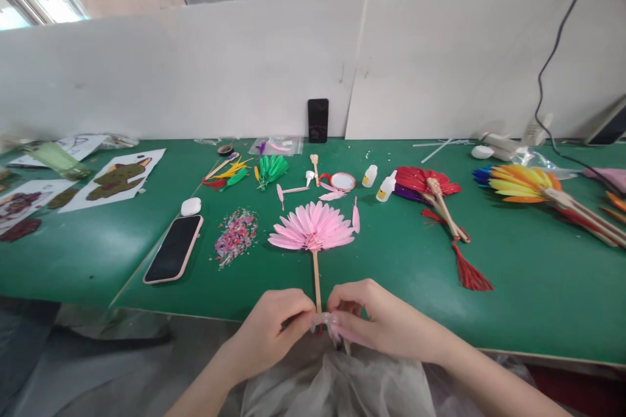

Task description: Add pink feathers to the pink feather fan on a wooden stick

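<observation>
Bench (405, 260), green, stretches left to right before us. At its near side, centrally, lies the pink fan (311, 228), handle toward us. Our left hand (278, 324) and right hand (376, 314) pinch that handle's near end. A pink-edged phone (173, 250) rests left; two white bottles (385, 188) stand far right of the fan.

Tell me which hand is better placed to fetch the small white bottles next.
Probably the right hand: the white bottles are on its side, right of the pink feather fan; the left hand is farther away. Both hands are at the handle.
</observation>
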The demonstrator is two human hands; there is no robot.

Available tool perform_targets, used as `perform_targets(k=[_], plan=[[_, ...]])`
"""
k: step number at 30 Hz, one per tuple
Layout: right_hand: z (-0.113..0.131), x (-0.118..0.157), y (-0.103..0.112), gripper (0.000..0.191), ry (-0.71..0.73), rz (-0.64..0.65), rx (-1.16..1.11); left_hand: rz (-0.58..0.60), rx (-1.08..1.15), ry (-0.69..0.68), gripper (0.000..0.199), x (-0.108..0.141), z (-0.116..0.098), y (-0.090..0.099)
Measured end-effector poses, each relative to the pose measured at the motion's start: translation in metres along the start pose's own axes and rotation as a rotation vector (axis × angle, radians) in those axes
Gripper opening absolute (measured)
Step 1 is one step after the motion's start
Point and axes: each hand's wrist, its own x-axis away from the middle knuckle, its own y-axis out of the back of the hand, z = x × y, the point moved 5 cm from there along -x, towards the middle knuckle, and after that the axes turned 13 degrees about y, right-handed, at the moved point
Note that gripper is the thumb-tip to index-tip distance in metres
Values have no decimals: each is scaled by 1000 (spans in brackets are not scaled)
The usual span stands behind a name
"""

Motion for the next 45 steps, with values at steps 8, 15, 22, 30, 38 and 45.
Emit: perform_targets(k=[8, 15, 22, 30, 38, 45], plan=[[-1, 5, -2, 20, 23, 41, -5, -4, 42, -83, 24, 3, -3, -2], [-3, 9, -4, 22, -28, 26, 23, -19, 32, -102, 23, 8, -3, -6], [-4, 7, -4, 18, 2, 160, 109, 24, 44, -149, 21, 8, -2, -9], [-1, 6, 5, 22, 77, 232, 29, 68, 247, -228, 22, 21, -1, 1], [-49, 3, 29, 30, -52, -266, 291, -54, 386, -28, 29, 29, 29, 11], [-65, -12, 21, 25, -22, -331, 517, 107, 216, -192, 17, 11, 7, -53]])
